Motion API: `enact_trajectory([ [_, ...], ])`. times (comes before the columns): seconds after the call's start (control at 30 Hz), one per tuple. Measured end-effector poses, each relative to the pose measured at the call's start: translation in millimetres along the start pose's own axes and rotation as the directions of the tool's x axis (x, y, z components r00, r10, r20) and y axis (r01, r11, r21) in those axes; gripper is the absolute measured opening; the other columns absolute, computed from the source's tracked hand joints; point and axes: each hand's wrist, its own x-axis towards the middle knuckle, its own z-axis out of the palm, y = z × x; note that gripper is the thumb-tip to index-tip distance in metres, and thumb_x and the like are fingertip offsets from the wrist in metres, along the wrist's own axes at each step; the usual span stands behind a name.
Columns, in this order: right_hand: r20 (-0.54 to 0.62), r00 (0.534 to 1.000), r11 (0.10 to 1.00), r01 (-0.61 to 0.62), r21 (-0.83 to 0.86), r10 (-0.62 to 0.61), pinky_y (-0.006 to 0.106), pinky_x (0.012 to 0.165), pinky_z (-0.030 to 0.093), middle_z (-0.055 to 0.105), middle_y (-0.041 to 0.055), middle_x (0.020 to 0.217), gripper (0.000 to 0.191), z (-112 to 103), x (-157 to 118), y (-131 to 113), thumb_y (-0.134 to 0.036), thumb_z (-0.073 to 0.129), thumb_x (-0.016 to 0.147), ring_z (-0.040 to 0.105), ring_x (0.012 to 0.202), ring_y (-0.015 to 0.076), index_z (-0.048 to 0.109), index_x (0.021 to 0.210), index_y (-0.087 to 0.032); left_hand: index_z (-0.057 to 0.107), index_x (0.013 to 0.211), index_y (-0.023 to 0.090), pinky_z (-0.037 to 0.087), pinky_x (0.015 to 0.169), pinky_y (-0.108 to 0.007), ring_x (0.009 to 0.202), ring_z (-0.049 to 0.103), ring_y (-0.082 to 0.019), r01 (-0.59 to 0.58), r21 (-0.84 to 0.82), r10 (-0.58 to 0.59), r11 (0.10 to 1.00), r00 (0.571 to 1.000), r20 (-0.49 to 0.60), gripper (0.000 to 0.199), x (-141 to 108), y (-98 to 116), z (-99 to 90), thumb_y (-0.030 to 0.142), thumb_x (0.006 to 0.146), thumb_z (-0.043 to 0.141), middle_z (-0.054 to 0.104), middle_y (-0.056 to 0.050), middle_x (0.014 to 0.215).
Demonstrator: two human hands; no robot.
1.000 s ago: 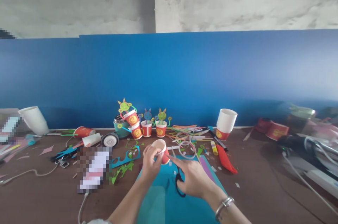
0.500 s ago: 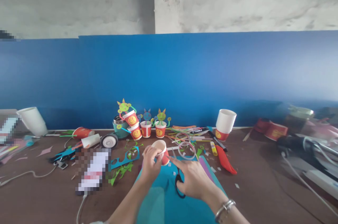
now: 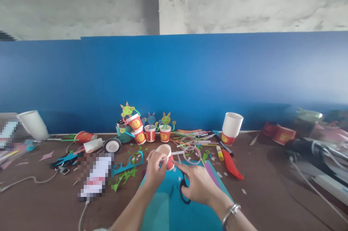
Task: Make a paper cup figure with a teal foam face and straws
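Held in my left hand point(image 3: 157, 166) is a red and white paper cup point(image 3: 170, 163), tilted with its open rim up. Black-handled scissors point(image 3: 184, 192) are in my right hand point(image 3: 199, 184); the index finger reaches toward the cup's right side, and the blades are mostly too thin to make out near the cup wall. Both hands are above a blue sheet point(image 3: 179, 216) on the brown table point(image 3: 261, 194). Behind them stand decorated red cups point(image 3: 165, 133) with paper animal heads.
A phone point(image 3: 96, 178) and green paper scraps point(image 3: 125, 178) lie left. Thin coloured strips point(image 3: 190, 133), a glue stick point(image 3: 220, 153), a red balloon-like item point(image 3: 232, 165) and stacked white cups point(image 3: 232, 126) stand or lie right. A blue partition point(image 3: 174, 78) rises behind.
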Motion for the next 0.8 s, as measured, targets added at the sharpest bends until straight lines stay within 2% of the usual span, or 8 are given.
enact_trajectory([
  [0.07, -0.048, 0.998, 0.991, 0.030, -0.133, -0.037, 0.026, 0.056, 0.028, 0.059, 0.0001, 0.067, 0.067, 2.5, -2.0, -5.3, -0.015, 0.055, 0.053, 0.045, 0.061, 0.0156, 0.061, 0.119, -0.028, 0.058, 0.069, 0.022, 0.043, 0.081, -0.036, 0.070, 0.058, -0.019, 0.001, 0.002, -0.001, 1.000, 1.000, -0.005, 0.019, 0.1, -0.8, 0.0, 0.025, 0.084, 0.047, 0.060, -0.001, 0.067],
  [0.17, 0.046, 0.990, 0.966, -0.142, 0.215, 0.136, 0.023, 0.049, 0.025, 0.049, -0.0042, 0.053, 0.060, 4.0, 1.3, -9.4, -0.019, 0.057, 0.057, 0.037, 0.050, 0.0108, 0.061, 0.117, -0.022, 0.057, 0.069, 0.022, 0.042, 0.082, -0.037, 0.068, 0.057, -0.019, -0.002, 0.005, 0.002, 1.000, 1.000, -0.005, 0.019, -0.1, -1.0, -0.2, 0.024, 0.085, 0.046, 0.059, 0.000, 0.065],
  [0.27, 0.273, 0.926, 0.583, -0.376, 0.720, 0.260, 0.020, 0.041, 0.015, 0.034, -0.0088, 0.049, 0.054, 1.2, 7.9, -3.6, -0.031, 0.056, 0.064, 0.022, 0.042, 0.0067, 0.058, 0.116, -0.015, 0.057, 0.069, 0.022, 0.041, 0.086, -0.039, 0.067, 0.057, -0.018, -0.013, 0.005, 0.013, 1.000, 1.000, 0.006, 0.018, -0.8, 0.3, 0.3, 0.024, 0.084, 0.047, 0.059, 0.000, 0.064],
  [0.33, 0.364, 0.902, 0.383, -0.428, 0.818, 0.231, 0.020, 0.038, 0.011, 0.028, -0.0101, 0.050, 0.052, -1.5, 10.4, 3.1, -0.035, 0.053, 0.066, 0.015, 0.041, 0.0068, 0.058, 0.113, -0.015, 0.057, 0.070, 0.022, 0.039, 0.087, -0.040, 0.068, 0.057, -0.018, -0.018, 0.006, 0.018, 1.000, 1.000, 0.012, 0.017, -1.3, 1.2, 0.8, 0.023, 0.084, 0.047, 0.059, 0.001, 0.064],
  [0.4, 0.339, 0.913, 0.474, -0.408, 0.780, 0.228, 0.020, 0.039, 0.012, 0.028, -0.0097, 0.049, 0.051, -2.4, 9.6, 7.4, -0.035, 0.051, 0.066, 0.017, 0.042, 0.0074, 0.058, 0.113, -0.015, 0.057, 0.070, 0.022, 0.039, 0.087, -0.040, 0.069, 0.057, -0.018, -0.018, 0.006, 0.018, 1.000, 1.000, 0.016, 0.018, -1.5, 1.6, 1.4, 0.023, 0.084, 0.047, 0.059, 0.000, 0.064],
  [0.53, 0.043, 0.993, 0.972, -0.113, 0.204, 0.106, 0.024, 0.050, 0.026, 0.050, -0.0031, 0.057, 0.059, 3.6, 1.0, 3.0, -0.022, 0.055, 0.058, 0.040, 0.053, 0.0123, 0.060, 0.117, -0.021, 0.057, 0.070, 0.022, 0.041, 0.084, -0.039, 0.070, 0.058, -0.019, -0.007, 0.008, 0.007, 1.000, 1.000, 0.016, 0.018, -0.9, 0.2, 1.8, 0.025, 0.085, 0.047, 0.060, 0.000, 0.065],
  [0.67, -0.066, 0.998, 0.995, 0.003, -0.103, -0.010, 0.027, 0.057, 0.029, 0.061, 0.0008, 0.069, 0.068, 10.9, -1.3, -4.6, -0.016, 0.054, 0.054, 0.048, 0.062, 0.0170, 0.058, 0.121, -0.026, 0.058, 0.072, 0.022, 0.041, 0.085, -0.040, 0.070, 0.058, -0.020, 0.002, 0.014, -0.003, 1.000, 1.000, 0.016, 0.020, -0.4, 0.2, 0.7, 0.027, 0.087, 0.044, 0.061, -0.002, 0.067],
  [0.8, 0.155, 0.965, 0.825, -0.261, 0.502, 0.211, 0.022, 0.044, 0.021, 0.044, -0.0067, 0.048, 0.052, 7.7, 7.4, -4.8, -0.023, 0.057, 0.062, 0.031, 0.043, 0.0078, 0.061, 0.114, -0.014, 0.059, 0.072, 0.023, 0.039, 0.089, -0.041, 0.073, 0.059, -0.020, -0.048, 0.011, 0.047, 0.999, 0.996, 0.075, 0.019, -0.5, 4.8, -1.5, 0.026, 0.085, 0.047, 0.063, -0.001, 0.067],
])
